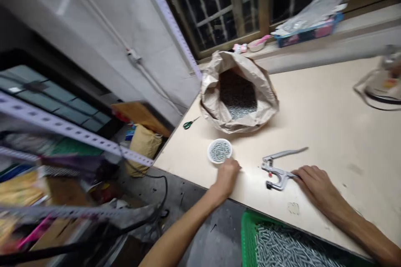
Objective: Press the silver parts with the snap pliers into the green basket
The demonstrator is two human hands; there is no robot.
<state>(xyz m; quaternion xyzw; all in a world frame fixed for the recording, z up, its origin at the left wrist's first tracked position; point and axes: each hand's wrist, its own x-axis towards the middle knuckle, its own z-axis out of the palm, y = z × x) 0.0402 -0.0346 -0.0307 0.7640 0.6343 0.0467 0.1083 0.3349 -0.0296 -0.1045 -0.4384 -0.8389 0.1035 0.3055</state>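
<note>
My left hand (pixel 228 175) is closed at the table's front edge, just below a small white bowl (pixel 209 153) of small metal pieces. Whatever its fingers may pinch is too small to make out. My right hand (pixel 315 181) lies over the lower handle of metal snap-fastener pliers (pixel 283 177), its fingers curled on the handle's end. The pliers lie on the table with their jaws towards the left and the upper handle raised apart.
A large open paper sack (pixel 266 108) of metal pieces stands at the back. Green-handled scissors (pixel 188 125) lie left of it. Below the front edge is a green basket (pixel 247 233) of metal pins. Perforated shelf posts (pixel 109 146) stand at left.
</note>
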